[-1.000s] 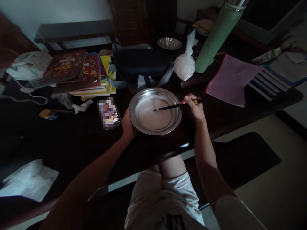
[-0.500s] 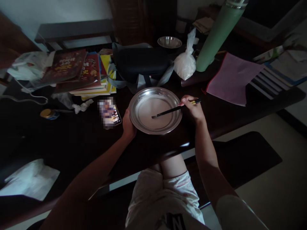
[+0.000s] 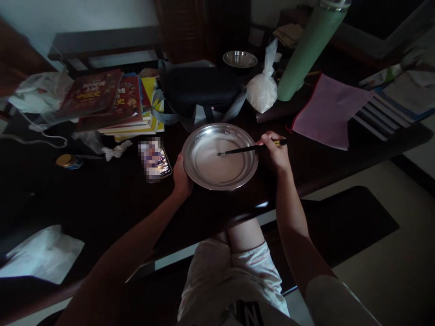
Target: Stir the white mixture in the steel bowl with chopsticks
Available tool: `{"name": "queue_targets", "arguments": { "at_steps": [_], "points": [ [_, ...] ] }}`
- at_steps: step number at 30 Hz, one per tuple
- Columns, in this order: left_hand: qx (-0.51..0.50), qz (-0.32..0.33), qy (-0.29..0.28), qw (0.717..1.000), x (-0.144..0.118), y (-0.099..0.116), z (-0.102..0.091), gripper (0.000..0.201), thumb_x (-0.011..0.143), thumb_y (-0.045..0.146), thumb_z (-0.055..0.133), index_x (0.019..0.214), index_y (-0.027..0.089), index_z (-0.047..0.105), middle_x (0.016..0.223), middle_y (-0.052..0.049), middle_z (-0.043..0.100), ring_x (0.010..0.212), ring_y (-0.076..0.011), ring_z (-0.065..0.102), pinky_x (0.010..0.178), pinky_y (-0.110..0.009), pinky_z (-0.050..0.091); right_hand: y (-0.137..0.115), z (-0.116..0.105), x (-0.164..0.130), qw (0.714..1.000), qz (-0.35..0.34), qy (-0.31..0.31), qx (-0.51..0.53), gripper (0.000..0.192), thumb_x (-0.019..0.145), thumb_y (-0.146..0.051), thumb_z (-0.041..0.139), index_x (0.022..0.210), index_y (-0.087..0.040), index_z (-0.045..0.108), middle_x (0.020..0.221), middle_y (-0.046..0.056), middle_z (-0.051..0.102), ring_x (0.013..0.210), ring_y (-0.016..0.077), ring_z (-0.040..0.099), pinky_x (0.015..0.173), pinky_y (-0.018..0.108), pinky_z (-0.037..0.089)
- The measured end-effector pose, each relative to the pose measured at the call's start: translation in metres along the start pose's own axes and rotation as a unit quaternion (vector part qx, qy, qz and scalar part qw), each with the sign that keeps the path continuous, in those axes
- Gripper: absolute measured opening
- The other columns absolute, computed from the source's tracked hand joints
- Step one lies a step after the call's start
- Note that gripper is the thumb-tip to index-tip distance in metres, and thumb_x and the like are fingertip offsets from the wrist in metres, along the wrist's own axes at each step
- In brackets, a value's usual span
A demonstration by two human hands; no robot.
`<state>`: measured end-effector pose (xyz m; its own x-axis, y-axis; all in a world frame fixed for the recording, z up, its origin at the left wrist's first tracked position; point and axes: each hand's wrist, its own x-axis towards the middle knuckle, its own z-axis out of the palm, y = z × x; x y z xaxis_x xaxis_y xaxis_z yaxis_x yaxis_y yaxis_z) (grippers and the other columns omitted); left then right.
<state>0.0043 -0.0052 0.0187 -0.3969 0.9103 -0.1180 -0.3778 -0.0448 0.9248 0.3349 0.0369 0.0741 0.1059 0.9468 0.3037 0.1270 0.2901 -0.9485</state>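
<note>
A shiny round metal basin [image 3: 190,174] with whitish, milky contents stands on the dark table in front of me. My left hand [image 3: 182,176] grips its left side, with fingers partly hidden under and behind the rim. In my right hand [image 3: 277,151], closed at the basin's right edge, are black chopsticks [image 3: 243,148] with gold-marked upper ends. They slant across the rim, and their tips dip into the whitish mixture near its middle. Just left of my left hand lies a phone [image 3: 165,165] with a lit screen, partly blurred out.
Beyond the basin are a black case [image 3: 200,88], a tied clear bag of white powder [image 3: 262,93], a tall green flask [image 3: 311,54] and a smaller metal bowl [image 3: 239,59]. Stacked books [image 3: 112,99] stand left; a pink pouch [image 3: 329,113] lies right. A small jar [image 3: 68,161] sits far left.
The chopstick tips have moved slightly away from me and to the right through the mixture, and my right hand has shifted a little right. The left hand and basin stay put.
</note>
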Motion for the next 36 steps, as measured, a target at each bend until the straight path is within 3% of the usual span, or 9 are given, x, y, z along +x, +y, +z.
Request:
{"name": "queue_targets", "arguments": {
  "at_steps": [2, 6, 11, 16, 19, 22, 27, 32, 36],
  "points": [
    [0.000, -0.002, 0.000, 1.000, 0.0002, -0.0001, 0.0000, 0.044, 0.107, 0.072, 0.090, 0.102, 0.028, 0.084, 0.123, -0.009, 0.096, 0.147, -0.0376, 0.086, 0.134, -0.049, 0.069, 0.0007, -0.0005, -0.0003, 1.000, 0.001, 0.012, 0.009, 0.084, 0.080, -0.111, 0.093, 0.066, -0.032, 0.070, 0.067, -0.002, 0.070, 0.072, 0.0235, 0.077, 0.082, 0.045, 0.068],
    [-0.012, -0.013, 0.006, 1.000, 0.0006, -0.0002, 0.0009, 0.040, 0.107, 0.068, 0.089, 0.098, 0.029, 0.083, 0.124, -0.008, 0.096, 0.145, -0.0367, 0.087, 0.134, -0.048, 0.070, 0.0015, 0.0006, 0.0002, 0.999, -0.001, -0.048, 0.008, 0.081, 0.078, -0.109, 0.097, 0.067, -0.032, 0.076, 0.070, -0.001, 0.075, 0.075, 0.0240, 0.080, 0.082, 0.044, 0.068],
    [-0.023, -0.011, 0.011, 1.000, 0.0014, -0.0017, 0.0013, 0.043, 0.107, 0.068, 0.091, 0.097, 0.027, 0.081, 0.118, -0.006, 0.096, 0.132, -0.0318, 0.089, 0.128, -0.043, 0.071, 0.0032, -0.0020, 0.0006, 1.000, -0.001, -0.007, 0.016, 0.082, 0.080, -0.108, 0.097, 0.066, -0.031, 0.073, 0.068, -0.002, 0.073, 0.075, 0.0225, 0.080, 0.079, 0.040, 0.066],
    [-0.033, -0.007, 0.001, 0.999, 0.0022, -0.0022, 0.0013, 0.045, 0.109, 0.068, 0.093, 0.097, 0.026, 0.082, 0.108, -0.004, 0.094, 0.120, -0.0280, 0.089, 0.118, -0.037, 0.072, 0.0047, -0.0013, 0.0004, 0.998, -0.003, -0.057, 0.012, 0.079, 0.080, -0.107, 0.099, 0.070, -0.031, 0.077, 0.072, -0.002, 0.078, 0.077, 0.0228, 0.081, 0.082, 0.041, 0.068],
    [-0.044, -0.019, 0.022, 0.999, 0.0018, -0.0016, 0.0031, 0.036, 0.113, 0.058, 0.090, 0.098, 0.026, 0.084, 0.112, -0.004, 0.096, 0.117, -0.0266, 0.089, 0.111, -0.034, 0.074, 0.0047, -0.0018, 0.0002, 1.000, -0.010, -0.019, 0.013, 0.079, 0.081, -0.106, 0.098, 0.069, -0.031, 0.076, 0.072, -0.002, 0.078, 0.076, 0.0221, 0.080, 0.082, 0.041, 0.068],
    [-0.051, -0.028, 0.040, 0.997, 0.0015, -0.0015, 0.0045, 0.030, 0.113, 0.051, 0.089, 0.098, 0.026, 0.085, 0.111, -0.005, 0.096, 0.121, -0.0292, 0.089, 0.115, -0.036, 0.075, 0.0050, -0.0025, -0.0005, 1.000, -0.007, 0.005, 0.026, 0.080, 0.083, -0.105, 0.098, 0.066, -0.031, 0.074, 0.068, -0.003, 0.074, 0.070, 0.0207, 0.077, 0.078, 0.039, 0.066],
    [-0.029, -0.017, 0.027, 0.999, 0.0025, -0.0043, 0.0026, 0.035, 0.111, 0.058, 0.088, 0.099, 0.026, 0.084, 0.120, -0.006, 0.097, 0.126, -0.0296, 0.089, 0.122, -0.039, 0.073, 0.0049, 0.0001, 0.0000, 0.999, -0.005, -0.053, 0.008, 0.079, 0.080, -0.107, 0.098, 0.070, -0.031, 0.079, 0.074, -0.001, 0.080, 0.077, 0.0219, 0.079, 0.082, 0.041, 0.067],
    [-0.030, -0.004, 0.019, 0.999, 0.0035, -0.0075, -0.0001, 0.041, 0.107, 0.067, 0.091, 0.101, 0.027, 0.085, 0.120, -0.007, 0.096, 0.128, -0.0317, 0.089, 0.127, -0.045, 0.072, 0.0045, -0.0029, 0.0004, 1.000, 0.001, -0.004, 0.021, 0.081, 0.082, -0.106, 0.098, 0.067, -0.031, 0.073, 0.068, -0.002, 0.074, 0.073, 0.0220, 0.079, 0.081, 0.041, 0.067],
    [-0.020, -0.002, -0.002, 1.000, 0.0057, -0.0076, -0.0037, 0.039, 0.110, 0.067, 0.088, 0.105, 0.028, 0.087, 0.120, -0.006, 0.096, 0.134, -0.0327, 0.089, 0.129, -0.044, 0.071, 0.0043, -0.0017, 0.0001, 0.998, 0.001, -0.059, 0.003, 0.080, 0.080, -0.107, 0.097, 0.070, -0.031, 0.078, 0.074, 0.000, 0.080, 0.078, 0.0234, 0.081, 0.084, 0.043, 0.068]
  ]
}}
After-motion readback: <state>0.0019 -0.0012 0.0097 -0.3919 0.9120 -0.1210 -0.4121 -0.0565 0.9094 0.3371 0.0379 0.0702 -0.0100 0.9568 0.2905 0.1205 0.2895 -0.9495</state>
